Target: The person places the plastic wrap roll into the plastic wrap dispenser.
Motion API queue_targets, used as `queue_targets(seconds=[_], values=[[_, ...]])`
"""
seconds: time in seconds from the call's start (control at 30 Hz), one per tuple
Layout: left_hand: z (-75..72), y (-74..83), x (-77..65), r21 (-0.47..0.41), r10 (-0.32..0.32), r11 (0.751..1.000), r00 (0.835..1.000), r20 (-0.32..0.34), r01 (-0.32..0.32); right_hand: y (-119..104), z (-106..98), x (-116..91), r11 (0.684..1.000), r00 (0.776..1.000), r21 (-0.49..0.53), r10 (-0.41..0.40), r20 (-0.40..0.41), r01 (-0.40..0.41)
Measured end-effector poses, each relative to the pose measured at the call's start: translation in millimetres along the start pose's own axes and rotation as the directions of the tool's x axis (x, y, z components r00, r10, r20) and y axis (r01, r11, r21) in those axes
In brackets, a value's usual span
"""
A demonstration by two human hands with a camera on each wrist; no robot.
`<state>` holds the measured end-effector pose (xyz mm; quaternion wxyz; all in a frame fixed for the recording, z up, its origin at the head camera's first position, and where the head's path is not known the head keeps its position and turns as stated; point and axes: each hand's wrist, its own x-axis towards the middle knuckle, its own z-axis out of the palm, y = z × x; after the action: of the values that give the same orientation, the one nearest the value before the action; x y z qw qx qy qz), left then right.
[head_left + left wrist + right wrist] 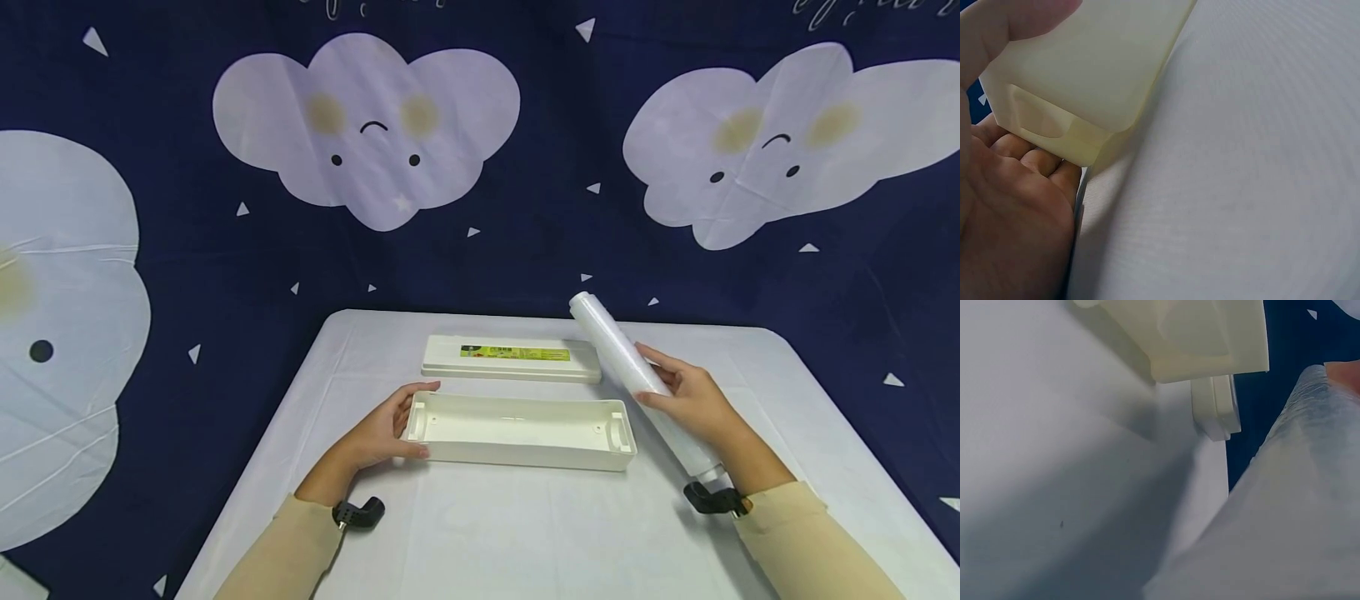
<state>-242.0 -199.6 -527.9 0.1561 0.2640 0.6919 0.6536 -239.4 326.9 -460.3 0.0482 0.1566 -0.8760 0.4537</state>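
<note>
A long cream plastic box (517, 457) lies open side up on the table, its hollow inside showing a curved holder near each end. My left hand (382, 429) holds its left end, thumb at the front wall and fingers round the end and back corner. In the left wrist view the thumb overlaps the box's wall (1110, 69). My right hand (693, 404) grips a roll of clear plastic wrap (617, 346) about its middle, slanting with its far end up to the left, just right of the box. The roll (1291, 512) fills much of the right wrist view.
Behind the box lies a matching long cream lid (442, 367) with a yellow-green label (514, 353). A white cloth covers the table (480, 533). Behind the table hangs a dark blue curtain (555, 250) printed with clouds. A black camera mount sits at each wrist.
</note>
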Motion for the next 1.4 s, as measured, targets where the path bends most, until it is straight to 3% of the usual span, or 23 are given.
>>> queue_targets(seconds=[0.6, 0.93, 1.4], values=[[-0.3, -0.3, -0.7, 0.009, 0.005, 1.0, 1.0, 0.001, -0.005, -13.5, 6.3, 5.8, 0.997, 0.993, 0.075, -0.026, 0.113, 0.018], [0.1, 0.7, -0.7, 0.016, 0.007, 1.0, 1.0, 0.002, -0.007, -21.2, 17.4, 16.8, 0.986, 0.98, 0.116, -0.133, 0.151, 0.116], [0.5, 1.6, -0.8, 0.013, 0.008, 1.0, 1.0, -0.002, -0.008, -38.4, 25.4, 31.1, 0.972, 0.957, 0.173, -0.195, 0.217, 0.159]])
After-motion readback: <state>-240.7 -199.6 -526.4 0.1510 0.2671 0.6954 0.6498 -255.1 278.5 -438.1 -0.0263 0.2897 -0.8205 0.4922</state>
